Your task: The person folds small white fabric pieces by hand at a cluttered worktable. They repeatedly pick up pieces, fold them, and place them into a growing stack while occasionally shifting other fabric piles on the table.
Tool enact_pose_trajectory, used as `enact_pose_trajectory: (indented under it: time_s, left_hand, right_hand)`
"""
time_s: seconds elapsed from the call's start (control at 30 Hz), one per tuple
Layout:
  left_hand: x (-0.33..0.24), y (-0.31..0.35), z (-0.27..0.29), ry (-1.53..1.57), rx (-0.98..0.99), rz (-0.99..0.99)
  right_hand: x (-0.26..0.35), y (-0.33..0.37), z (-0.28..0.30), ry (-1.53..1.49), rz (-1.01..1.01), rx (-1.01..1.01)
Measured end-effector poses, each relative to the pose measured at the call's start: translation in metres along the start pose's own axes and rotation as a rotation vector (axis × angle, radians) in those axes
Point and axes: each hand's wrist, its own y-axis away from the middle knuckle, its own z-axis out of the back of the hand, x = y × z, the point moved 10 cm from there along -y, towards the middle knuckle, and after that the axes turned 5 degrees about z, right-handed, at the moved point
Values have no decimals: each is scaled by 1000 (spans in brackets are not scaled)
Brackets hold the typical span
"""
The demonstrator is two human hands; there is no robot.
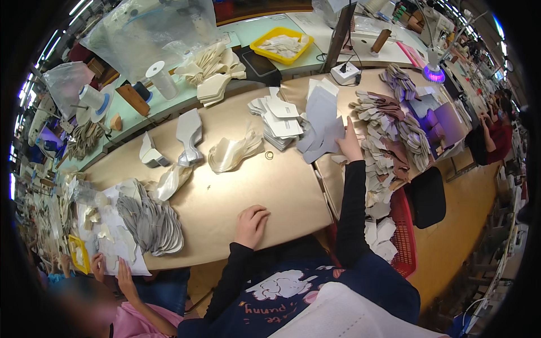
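Across the tan table (276,188), the left hand (251,227) lies half-curled, visibly holding nothing, while the right hand (350,143) meets grey sheets (323,123), grip unclear, apparently none lifted yet.

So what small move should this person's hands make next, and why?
Perhaps the right hand should draw one of the grey pieces toward the left hand. The right hand is already at the grey pieces' right edge, while the left hand rests on the tan tabletop, apart from them, with open surface between.
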Motion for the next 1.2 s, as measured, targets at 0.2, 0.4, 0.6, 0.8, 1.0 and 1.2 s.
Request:
enact_pose_trajectory:
  time_s: [0.2,0.4,0.6,0.8,1.0,1.2]
  left_hand:
    - [-4,2,1,-5,-34,-15]
    - [3,6,-3,23,4,0]
    - [2,4,-3,25,7,-13]
    - [-2,6,-2,1,6,-20]
    - [-3,5,1,23,-9,-28]
    - [-2,5,1,41,-14,-25]
  right_hand:
    - [54,27,47,-571,-71,-38]
    - [104,-14,42,-766,104,-1]
    - [147,-25,19,79,303,-249]
    - [215,43,-94,275,730,207]
    - [198,9,-113,284,528,432]
    - [186,-4,-110,154,359,572]
